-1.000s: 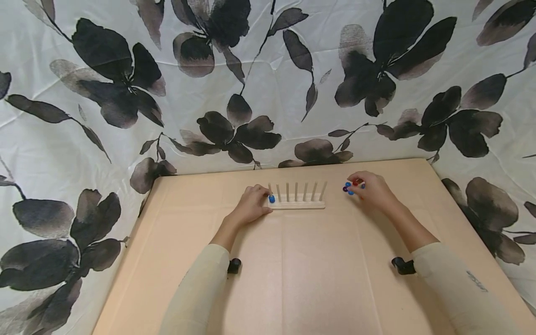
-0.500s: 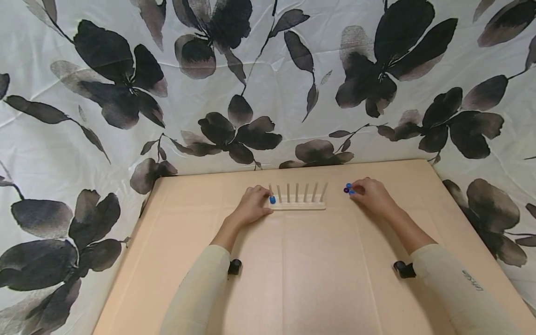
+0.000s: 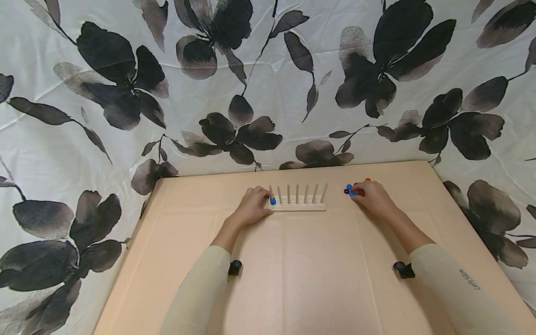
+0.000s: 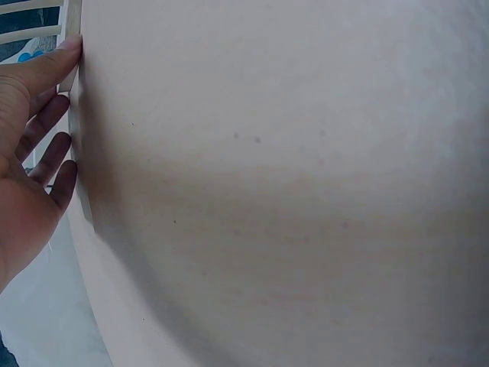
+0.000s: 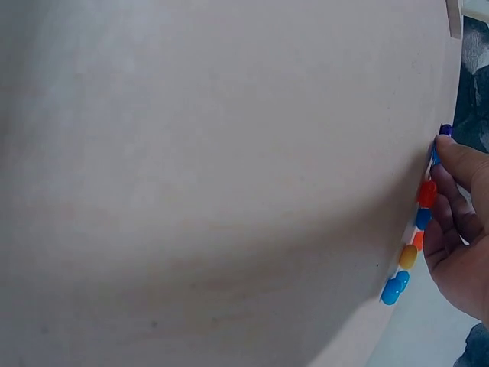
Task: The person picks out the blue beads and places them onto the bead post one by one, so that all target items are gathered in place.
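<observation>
My left hand [image 3: 251, 205] holds the left end of a wooden peg rack [image 3: 299, 208], thumb on its front edge and fingers behind. The rack has a row of several upright pegs. A blue bead [image 3: 272, 201] sits low on the leftmost peg, beside my fingertips. My right hand [image 3: 375, 197] is at a small cluster of beads to the right of the rack. In the right wrist view its thumb and finger pinch at a blue bead [image 5: 435, 156], next to a dark purple bead [image 5: 446, 130]. The palm hides part of the cluster in the head view.
Beside the right hand lie a red bead [image 5: 427, 193], a yellow bead [image 5: 408, 257] and light blue beads [image 5: 392, 290]. The tan tabletop [image 3: 293, 279] ends at a floral cloth [image 3: 293, 93] behind. Black wrist cameras jut inward from both sleeves.
The right hand's fingers have drawn together among the beads, after a brief lowering that covered the red ones. The left hand and the rack have stayed in place.
</observation>
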Available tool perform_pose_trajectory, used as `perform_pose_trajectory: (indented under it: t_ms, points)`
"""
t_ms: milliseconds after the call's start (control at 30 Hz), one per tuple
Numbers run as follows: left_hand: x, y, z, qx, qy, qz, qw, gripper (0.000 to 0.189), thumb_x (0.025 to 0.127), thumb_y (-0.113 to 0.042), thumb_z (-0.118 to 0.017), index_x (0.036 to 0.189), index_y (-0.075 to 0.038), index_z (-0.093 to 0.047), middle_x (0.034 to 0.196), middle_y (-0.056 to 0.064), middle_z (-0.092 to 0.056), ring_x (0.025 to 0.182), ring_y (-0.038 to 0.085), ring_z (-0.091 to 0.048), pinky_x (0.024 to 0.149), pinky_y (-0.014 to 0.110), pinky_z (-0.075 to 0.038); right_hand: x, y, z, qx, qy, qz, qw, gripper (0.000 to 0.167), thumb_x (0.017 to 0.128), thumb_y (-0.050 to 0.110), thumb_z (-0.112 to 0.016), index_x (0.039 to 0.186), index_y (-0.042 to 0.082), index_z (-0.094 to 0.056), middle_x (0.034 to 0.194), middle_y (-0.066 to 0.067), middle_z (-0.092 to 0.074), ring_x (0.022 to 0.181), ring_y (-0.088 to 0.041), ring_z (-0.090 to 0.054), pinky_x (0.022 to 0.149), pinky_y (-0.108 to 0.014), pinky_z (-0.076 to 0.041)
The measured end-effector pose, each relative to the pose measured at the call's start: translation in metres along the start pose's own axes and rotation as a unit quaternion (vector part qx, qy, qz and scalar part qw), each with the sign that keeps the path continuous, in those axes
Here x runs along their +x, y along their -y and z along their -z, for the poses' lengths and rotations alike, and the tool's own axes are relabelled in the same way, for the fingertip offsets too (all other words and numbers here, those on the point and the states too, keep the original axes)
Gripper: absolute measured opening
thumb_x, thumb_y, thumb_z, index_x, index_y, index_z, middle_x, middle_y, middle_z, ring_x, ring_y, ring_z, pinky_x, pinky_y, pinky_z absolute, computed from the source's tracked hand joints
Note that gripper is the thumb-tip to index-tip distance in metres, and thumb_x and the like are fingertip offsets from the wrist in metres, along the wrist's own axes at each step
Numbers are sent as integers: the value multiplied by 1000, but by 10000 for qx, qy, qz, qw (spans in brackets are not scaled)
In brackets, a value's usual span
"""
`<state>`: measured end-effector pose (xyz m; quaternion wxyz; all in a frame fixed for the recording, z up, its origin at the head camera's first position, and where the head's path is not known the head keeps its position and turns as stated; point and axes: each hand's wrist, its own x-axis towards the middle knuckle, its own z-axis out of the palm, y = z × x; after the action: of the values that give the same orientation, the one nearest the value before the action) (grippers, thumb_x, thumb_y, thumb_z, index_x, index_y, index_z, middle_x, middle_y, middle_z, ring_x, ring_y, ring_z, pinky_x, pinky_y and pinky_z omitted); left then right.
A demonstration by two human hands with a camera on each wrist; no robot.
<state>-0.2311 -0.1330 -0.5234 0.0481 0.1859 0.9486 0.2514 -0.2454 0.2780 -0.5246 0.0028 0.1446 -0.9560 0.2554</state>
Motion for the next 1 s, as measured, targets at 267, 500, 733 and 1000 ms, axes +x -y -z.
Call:
perform_pose_trajectory:
  t_ms: [267,500,733,1000]
  points:
    - [-1,0,-1,-3,-23,-37,10000,48,87,-26,-85,128,-8,-67,133,8,-62,125,32,-50,110,46,-41,-2,0,0,22,-87,30,10000,20,92,10,-76,106,-3,-73,91,-13,-74,89,-31,-64,85,-51,-47]
    - [0,-1,0,18,23,2,10000,48,88,-26,-84,128,-8,-66,134,7,-61,126,31,-49,112,45,-40,-4,0,1,15,-44,7,10000,18,92,12,-77,104,-1,-73,87,-10,-72,88,-29,-60,84,-47,-44]
    - [0,0,0,41,36,50,10000,50,88,-28,-84,130,-8,-65,135,7,-61,127,31,-49,112,46,-39,-6,-1,2,133,-114,-32,9998,19,92,15,-77,105,3,-72,87,-7,-71,87,-27,-59,85,-45,-43]
    - [0,-1,0,33,5,8,10000,50,88,-27,-84,130,-7,-66,134,8,-61,126,31,-49,111,45,-40,-11,6,6,257,-237,-3,9994,19,92,16,-77,106,4,-70,90,-8,-74,89,-30,-63,84,-47,-47]
